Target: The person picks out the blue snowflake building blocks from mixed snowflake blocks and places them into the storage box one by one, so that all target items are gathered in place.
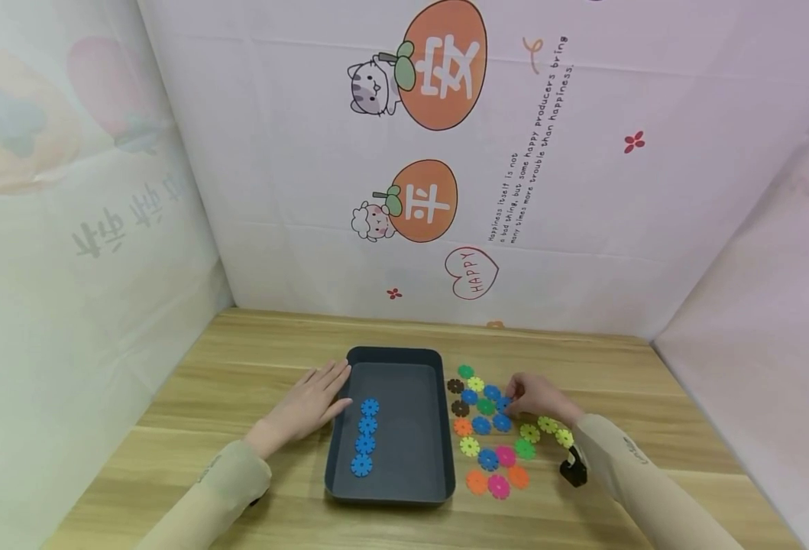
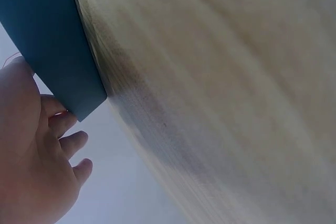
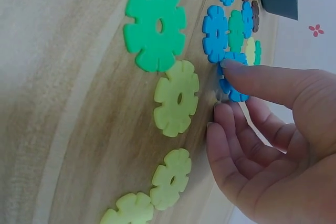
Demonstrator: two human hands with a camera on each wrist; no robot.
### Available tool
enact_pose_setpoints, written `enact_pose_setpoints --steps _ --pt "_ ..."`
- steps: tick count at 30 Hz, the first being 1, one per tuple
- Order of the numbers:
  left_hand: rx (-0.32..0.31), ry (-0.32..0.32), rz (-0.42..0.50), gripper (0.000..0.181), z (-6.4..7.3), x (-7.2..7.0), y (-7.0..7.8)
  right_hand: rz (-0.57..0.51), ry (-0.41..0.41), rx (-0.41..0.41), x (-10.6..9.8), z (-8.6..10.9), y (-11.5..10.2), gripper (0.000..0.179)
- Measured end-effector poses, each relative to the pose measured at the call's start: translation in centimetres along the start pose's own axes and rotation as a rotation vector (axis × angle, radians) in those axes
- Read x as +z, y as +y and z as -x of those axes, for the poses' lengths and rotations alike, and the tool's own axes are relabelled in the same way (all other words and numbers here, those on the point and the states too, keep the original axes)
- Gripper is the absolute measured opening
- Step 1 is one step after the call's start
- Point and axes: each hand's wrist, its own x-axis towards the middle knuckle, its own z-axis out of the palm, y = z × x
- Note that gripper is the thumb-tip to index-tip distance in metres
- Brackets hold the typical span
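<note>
My left hand lies with straight fingers on the left rim of a dark grey tray. In the left wrist view, the fingertips reach the tray's outer wall. Inside the tray, several blue snowflake discs form a column along the left side. Right of the tray, my right hand pinches a blue snowflake disc at the edge of the loose group. The thumb lies over the disc's face in the right wrist view, with the other fingers curled below it.
Loose discs in brown, green, blue, orange, yellow and pink spread between tray and right hand. Yellow discs lie under the right wrist, near a green disc. A black strap piece hangs at the right cuff. Printed cloth walls surround the wooden table.
</note>
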Motion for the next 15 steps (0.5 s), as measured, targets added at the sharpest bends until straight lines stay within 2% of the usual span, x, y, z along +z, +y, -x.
enact_pose_setpoints --steps 8,15 --pt "0.008 0.01 0.009 0.065 -0.03 0.08 -0.04 -0.049 -0.02 0.054 -0.05 -0.28 -0.21 0.012" --pt "0.004 0.002 0.008 0.066 -0.07 0.14 -0.11 -0.046 -0.023 0.017 -0.48 -0.4 -0.67 0.007"
